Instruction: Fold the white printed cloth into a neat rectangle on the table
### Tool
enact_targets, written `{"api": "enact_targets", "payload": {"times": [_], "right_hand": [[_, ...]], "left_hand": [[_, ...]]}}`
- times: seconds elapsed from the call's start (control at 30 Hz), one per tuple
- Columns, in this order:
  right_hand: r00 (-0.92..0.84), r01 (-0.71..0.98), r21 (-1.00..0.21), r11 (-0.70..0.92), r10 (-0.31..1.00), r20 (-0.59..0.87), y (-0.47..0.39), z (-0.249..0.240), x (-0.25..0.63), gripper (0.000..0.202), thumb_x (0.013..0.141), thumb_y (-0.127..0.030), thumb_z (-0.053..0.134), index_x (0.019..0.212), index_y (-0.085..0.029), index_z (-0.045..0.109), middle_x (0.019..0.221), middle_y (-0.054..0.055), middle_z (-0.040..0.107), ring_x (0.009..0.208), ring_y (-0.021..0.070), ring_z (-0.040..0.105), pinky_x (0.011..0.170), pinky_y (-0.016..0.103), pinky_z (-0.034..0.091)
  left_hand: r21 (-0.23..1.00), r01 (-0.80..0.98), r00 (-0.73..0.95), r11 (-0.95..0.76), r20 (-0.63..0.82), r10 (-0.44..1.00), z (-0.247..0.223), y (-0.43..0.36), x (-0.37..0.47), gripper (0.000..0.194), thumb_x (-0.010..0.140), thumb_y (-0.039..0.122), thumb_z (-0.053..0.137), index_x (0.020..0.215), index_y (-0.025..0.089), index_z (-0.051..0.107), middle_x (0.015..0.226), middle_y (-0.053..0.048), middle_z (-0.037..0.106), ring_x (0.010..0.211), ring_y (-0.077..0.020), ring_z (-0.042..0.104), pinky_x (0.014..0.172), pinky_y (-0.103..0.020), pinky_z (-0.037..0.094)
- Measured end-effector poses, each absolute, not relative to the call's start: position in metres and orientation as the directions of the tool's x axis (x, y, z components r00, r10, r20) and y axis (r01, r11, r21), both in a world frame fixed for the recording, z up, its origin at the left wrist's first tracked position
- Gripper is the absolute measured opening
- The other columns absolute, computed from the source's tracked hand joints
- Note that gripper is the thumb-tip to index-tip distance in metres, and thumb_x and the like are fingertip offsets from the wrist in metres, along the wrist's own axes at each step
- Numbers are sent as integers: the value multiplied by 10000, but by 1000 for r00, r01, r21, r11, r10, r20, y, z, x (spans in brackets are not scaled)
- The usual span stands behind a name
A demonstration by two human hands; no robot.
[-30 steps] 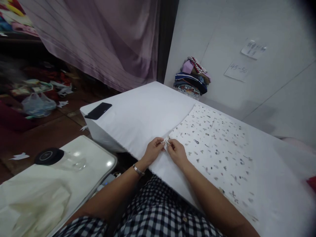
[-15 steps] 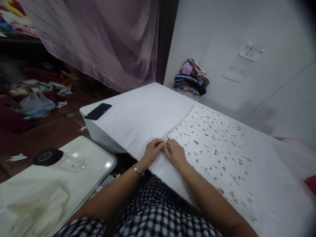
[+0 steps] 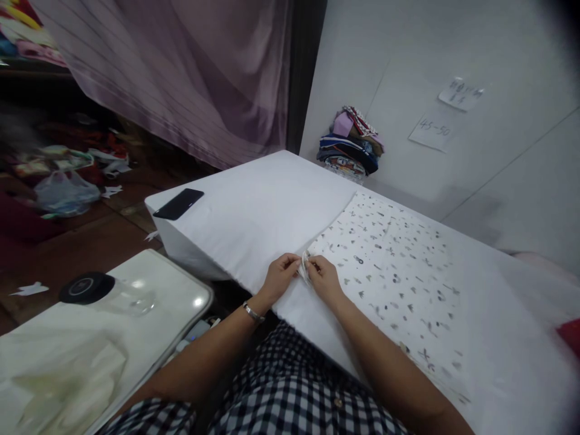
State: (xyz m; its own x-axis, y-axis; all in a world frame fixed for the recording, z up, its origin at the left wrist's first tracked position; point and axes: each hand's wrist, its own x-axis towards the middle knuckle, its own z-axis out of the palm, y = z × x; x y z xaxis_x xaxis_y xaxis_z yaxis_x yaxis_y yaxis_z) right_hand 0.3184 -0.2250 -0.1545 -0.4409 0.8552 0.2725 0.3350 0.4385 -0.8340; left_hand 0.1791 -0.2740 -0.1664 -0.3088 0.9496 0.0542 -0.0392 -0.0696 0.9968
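A white fabric with small grey printed figures [image 3: 389,272] lies spread over the white-covered table [image 3: 254,211]. At its near left corner, my left hand [image 3: 280,279] pinches the gathered edge between thumb and fingers. Close beside it on the right, my right hand [image 3: 325,281] also has its fingers closed on that bunched corner. The fingertips of both hands almost meet over the small fold. A metal bracelet [image 3: 252,312] circles my left wrist.
A black phone [image 3: 179,204] lies on the table's far left corner. Left stands a lower white table [image 3: 149,266] with a black-lidded clear jar [image 3: 88,288] and pale fabric [image 3: 72,380]. Folded clothes [image 3: 348,145] are stacked by the wall.
My right fingers have shifted slightly at the corner, and more of the gathered fold shows between the hands. My left hand has hardly moved.
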Motion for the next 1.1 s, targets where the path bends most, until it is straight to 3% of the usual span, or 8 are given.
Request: {"api": "enact_targets", "payload": {"times": [0.17, 0.37, 0.6, 0.83, 1.1], "right_hand": [[-478, 423, -710, 564, 804, 354, -229, -148, 318, 214, 897, -320, 456, 804, -197, 605, 756, 18, 584, 687, 144, 540, 654, 263, 415], [-572, 574, -513, 638, 761, 306, -231, -146, 319, 187, 892, -327, 491, 962, -201, 610, 889, 34, 604, 723, 143, 548, 644, 252, 407], [-541, 582, -536, 612, 783, 306, -228, -138, 325, 188, 924, -279, 438, 891, -203, 607, 808, 14, 614, 723, 132, 561, 664, 235, 405], [-633, 695, -290, 658, 751, 189, -237, -129, 318, 184, 938, -267, 427, 946, -200, 598, 963, 47, 631, 851, 160, 587, 654, 243, 382], [-607, 710, -325, 624, 777, 167, -238, -132, 315, 225, 928, -370, 477, 1035, -209, 592, 1005, 53, 630, 847, 167, 591, 672, 250, 394]], "left_hand": [[995, -23, -311, -95, 83, 947, -168, -274, 180, 214, 744, 394, 616, 795, 187, 638, 705, 16, 617, 603, -117, 540, 600, -259, 485], [993, -50, -311, -108, 88, 946, -168, -273, 180, 228, 732, 391, 630, 799, 175, 661, 696, 8, 645, 602, -121, 563, 605, -264, 496], [994, -54, -389, -96, 67, 919, -169, -272, 179, 230, 724, 397, 650, 777, 175, 671, 621, 29, 607, 538, -106, 524, 555, -242, 457], [992, -98, -404, -77, 31, 914, -168, -272, 179, 226, 703, 399, 673, 758, 180, 663, 620, 33, 614, 537, -113, 548, 570, -251, 471], [990, -117, -405, -84, 30, 914, -170, -272, 178, 225, 740, 364, 620, 828, 174, 704, 639, 4, 655, 570, -135, 580, 599, -275, 504]]}}
